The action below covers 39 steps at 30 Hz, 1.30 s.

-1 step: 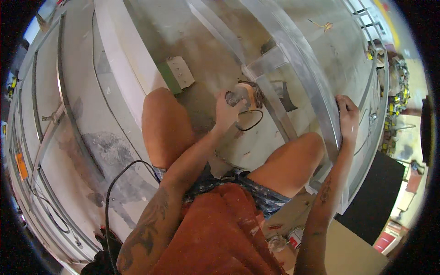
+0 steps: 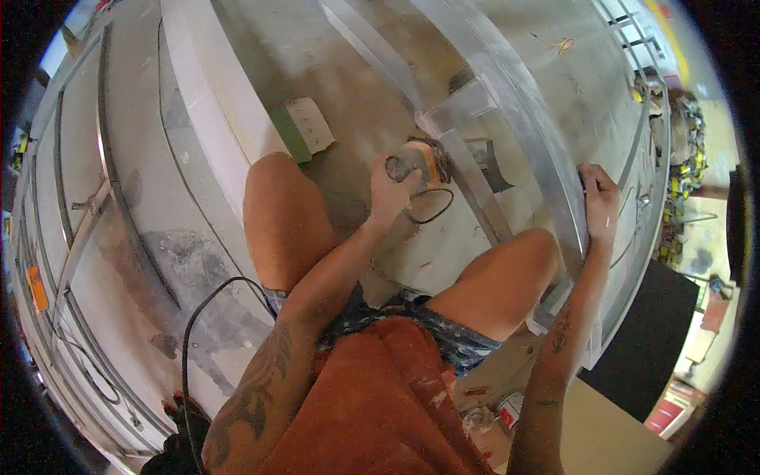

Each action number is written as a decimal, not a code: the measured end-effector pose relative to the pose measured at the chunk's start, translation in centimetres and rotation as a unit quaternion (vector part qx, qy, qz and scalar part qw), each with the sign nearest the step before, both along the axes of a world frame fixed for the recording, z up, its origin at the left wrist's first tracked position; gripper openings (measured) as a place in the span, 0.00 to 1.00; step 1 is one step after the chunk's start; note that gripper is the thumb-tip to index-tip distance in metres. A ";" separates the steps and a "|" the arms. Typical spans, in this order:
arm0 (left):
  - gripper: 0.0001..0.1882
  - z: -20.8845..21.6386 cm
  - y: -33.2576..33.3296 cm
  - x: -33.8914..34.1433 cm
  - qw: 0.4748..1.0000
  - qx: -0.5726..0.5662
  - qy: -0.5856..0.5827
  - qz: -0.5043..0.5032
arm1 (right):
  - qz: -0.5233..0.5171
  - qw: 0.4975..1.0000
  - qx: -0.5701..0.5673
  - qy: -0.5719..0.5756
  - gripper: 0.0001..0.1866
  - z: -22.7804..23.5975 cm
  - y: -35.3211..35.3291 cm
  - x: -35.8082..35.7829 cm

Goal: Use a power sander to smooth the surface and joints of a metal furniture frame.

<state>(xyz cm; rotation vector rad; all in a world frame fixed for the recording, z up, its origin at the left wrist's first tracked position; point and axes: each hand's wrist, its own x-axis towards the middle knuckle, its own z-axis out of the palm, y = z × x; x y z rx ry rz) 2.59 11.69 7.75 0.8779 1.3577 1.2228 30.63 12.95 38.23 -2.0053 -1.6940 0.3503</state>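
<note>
My left hand [image 2: 386, 192] is closed around a dusty power sander [image 2: 431, 162] with an orange body. The sander's working end is against or right beside a narrow bar [image 2: 475, 186] of a grey metal frame; the exact contact is hidden. A black loop of cord [image 2: 431, 207] hangs by the tool. On the right, the fingers of my right hand [image 2: 602, 202] are curled at the outer edge of a long metal beam [image 2: 526, 107], gripping it; the thumb is hidden. The frame lies between and beyond my bent knees.
A long white beam [image 2: 214, 87] runs along my left knee, near a white and green piece [image 2: 310, 127]. A dark curved scrap [image 2: 497, 166] lies beyond the narrow bar. Metal tubes [image 2: 104, 142] and a black cable [image 2: 188, 340] are at left. A black panel [image 2: 645, 340] is at right.
My left hand and the sander have shifted very slightly to the left. My right hand stays on the beam.
</note>
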 end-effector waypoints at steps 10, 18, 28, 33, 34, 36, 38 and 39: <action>0.33 0.1 3.1 -2.2 0.987 0.046 0.067 0.139 | 0.029 0.998 0.011 -0.048 0.18 -0.3 0.5 0.3; 0.32 2.1 2.9 -1.1 0.986 0.021 0.010 0.164 | 0.014 0.998 -0.013 -0.058 0.18 0.1 0.4 0.4; 0.32 2.3 4.3 -1.9 0.982 0.028 -0.001 0.185 | 0.014 1.000 -0.007 -0.005 0.19 0.0 0.2 0.4; 0.32 0.9 4.2 -1.0 0.977 0.007 -0.002 0.212 | 0.013 0.998 0.033 -0.056 0.19 -0.5 0.5 0.4; 0.32 1.1 4.3 -0.9 0.977 -0.002 -0.054 0.207 | 0.013 0.998 0.032 -0.057 0.19 -0.4 0.5 0.6; 0.32 1.2 4.5 -1.2 0.974 -0.011 -0.105 0.203 | 0.009 0.999 -0.005 -0.048 0.19 0.2 0.3 -0.1; 0.32 1.5 5.0 -1.7 0.973 -0.004 -0.113 0.199 | 0.005 0.999 -0.017 -0.047 0.19 0.5 0.3 -0.1; 0.32 1.7 5.0 -1.7 0.974 -0.004 -0.113 0.198 | 0.001 0.999 -0.027 -0.046 0.20 0.6 0.3 0.0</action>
